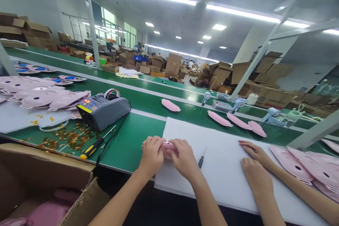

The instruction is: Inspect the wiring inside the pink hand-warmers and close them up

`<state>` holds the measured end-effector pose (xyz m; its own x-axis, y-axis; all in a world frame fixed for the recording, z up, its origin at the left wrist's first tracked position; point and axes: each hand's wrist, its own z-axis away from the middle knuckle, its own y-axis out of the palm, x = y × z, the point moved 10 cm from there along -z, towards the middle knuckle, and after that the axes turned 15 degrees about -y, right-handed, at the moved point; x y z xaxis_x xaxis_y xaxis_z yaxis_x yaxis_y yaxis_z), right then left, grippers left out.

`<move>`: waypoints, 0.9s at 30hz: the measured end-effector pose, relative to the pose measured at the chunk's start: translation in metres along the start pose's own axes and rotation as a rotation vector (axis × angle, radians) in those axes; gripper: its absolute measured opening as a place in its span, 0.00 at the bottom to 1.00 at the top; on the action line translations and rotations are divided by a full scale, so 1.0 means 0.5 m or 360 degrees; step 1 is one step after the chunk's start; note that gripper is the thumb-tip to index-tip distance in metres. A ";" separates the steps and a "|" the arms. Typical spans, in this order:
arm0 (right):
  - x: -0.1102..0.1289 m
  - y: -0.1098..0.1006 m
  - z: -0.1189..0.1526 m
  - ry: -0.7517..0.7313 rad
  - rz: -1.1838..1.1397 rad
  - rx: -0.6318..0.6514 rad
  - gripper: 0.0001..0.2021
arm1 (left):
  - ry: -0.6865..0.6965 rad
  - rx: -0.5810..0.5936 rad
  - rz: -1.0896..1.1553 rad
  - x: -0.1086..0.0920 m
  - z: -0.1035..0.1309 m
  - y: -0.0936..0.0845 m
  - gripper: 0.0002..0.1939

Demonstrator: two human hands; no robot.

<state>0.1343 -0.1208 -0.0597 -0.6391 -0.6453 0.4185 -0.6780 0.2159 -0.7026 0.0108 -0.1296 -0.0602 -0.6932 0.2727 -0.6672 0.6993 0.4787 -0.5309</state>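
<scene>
Both of my hands grip one pink plastic piece (168,144) above the left edge of a white foam sheet (212,137). My left hand (153,153) has its fingers wrapped over the piece's left end. Closed round the right end is my right hand (183,155), its thumb pressed on the near side. Much of the piece is hidden by my fingers. A small dark screwdriver (201,160) lies on the foam just right of my right hand.
A grey tape dispenser (102,109) and a yellow-black screwdriver (91,149) are left, near pink shells (39,97). An open carton (47,159) stands lower left. Another person's hands (255,169) rest on the foam at right. Pink pieces (171,105) lie on the green belt (148,95).
</scene>
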 end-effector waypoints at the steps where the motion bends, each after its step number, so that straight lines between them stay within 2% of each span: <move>1: -0.007 -0.005 -0.004 0.0034 -0.0047 0.0030 0.13 | 0.0043 -0.0001 0.0025 -0.007 -0.007 -0.006 0.12; 3: -0.034 -0.003 -0.019 0.0151 -0.0127 0.0063 0.09 | 0.0104 -0.0062 0.0078 -0.015 -0.026 -0.025 0.12; 5: -0.081 0.018 -0.049 0.0321 -0.0220 0.0080 0.05 | 0.0100 -0.0182 0.0134 -0.009 -0.052 -0.048 0.14; 7: -0.141 0.057 -0.101 0.0502 -0.0337 0.0099 0.11 | 0.0048 -0.0272 0.0187 0.009 -0.082 -0.063 0.14; 9: -0.198 0.102 -0.173 0.0645 -0.0448 0.0109 0.14 | -0.0005 -0.0274 0.0223 0.032 -0.113 -0.061 0.13; 11: -0.239 0.142 -0.260 0.0705 -0.0532 0.0081 0.16 | -0.0061 -0.0214 0.0231 0.060 -0.140 -0.046 0.12; 14: -0.270 0.181 -0.382 0.0670 -0.0633 -0.0031 0.16 | -0.0199 -0.0093 0.0212 0.110 -0.176 -0.008 0.11; 17: -0.292 0.194 -0.448 0.0591 -0.0701 -0.0193 0.16 | -0.0361 0.0052 0.0189 0.155 -0.215 0.042 0.11; 20: -0.333 0.199 -0.435 0.0628 -0.0638 -0.0279 0.16 | -0.0510 0.0206 0.0180 0.185 -0.261 0.103 0.11; 23: -0.373 0.211 -0.363 0.0723 -0.0498 -0.0237 0.15 | -0.0655 0.0355 0.0203 0.209 -0.295 0.177 0.08; 24: -0.380 0.216 -0.336 0.0732 -0.0460 -0.0212 0.14 | -0.0692 0.0402 0.0216 0.217 -0.300 0.201 0.07; 27: -0.377 0.232 -0.273 0.0671 -0.0388 -0.0123 0.11 | -0.0724 0.0574 0.0280 0.229 -0.292 0.261 0.15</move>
<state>0.1265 0.1257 -0.1417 -0.5388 -0.3344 0.7732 -0.8409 0.1593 -0.5172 -0.0027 0.0858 -0.1293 -0.4731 -0.1002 -0.8753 0.8669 0.1238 -0.4828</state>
